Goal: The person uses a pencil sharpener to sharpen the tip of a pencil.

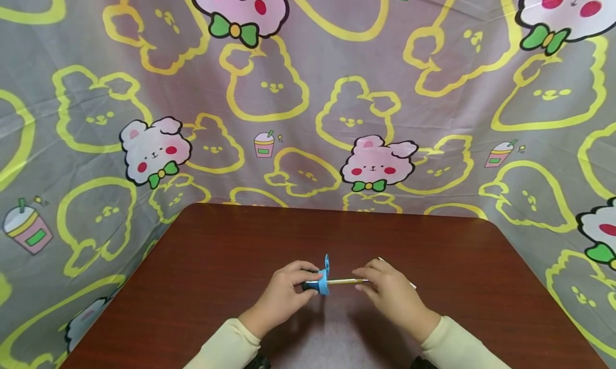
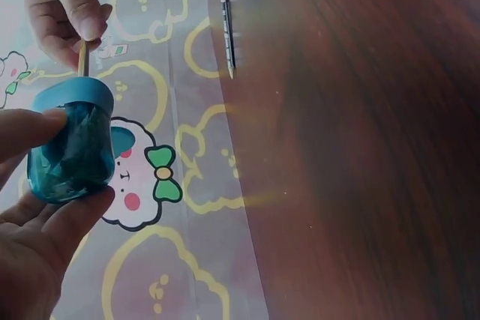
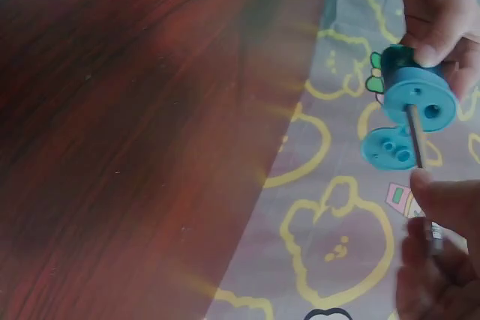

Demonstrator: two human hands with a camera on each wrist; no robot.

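My left hand [image 1: 286,293] grips a pencil sharpener [image 2: 71,151] with a see-through teal body and a light blue top. Its hinged cap [image 3: 386,149] is flipped open, and two holes of different size show in the top. A pencil [image 1: 343,281] stands with one end in a hole of the sharpener. Thumb and fingers of my right hand [image 1: 393,297] pinch that pencil toward its other end, a short way to the right of the sharpener. Both hands are over the front middle of the table.
A second pencil [image 2: 228,31], dark and white striped, lies on the brown wooden table [image 1: 231,240], partly hidden behind the right hand in the head view. A grey cloth [image 1: 308,64] with cartoon rabbits hangs around the table's back and sides.
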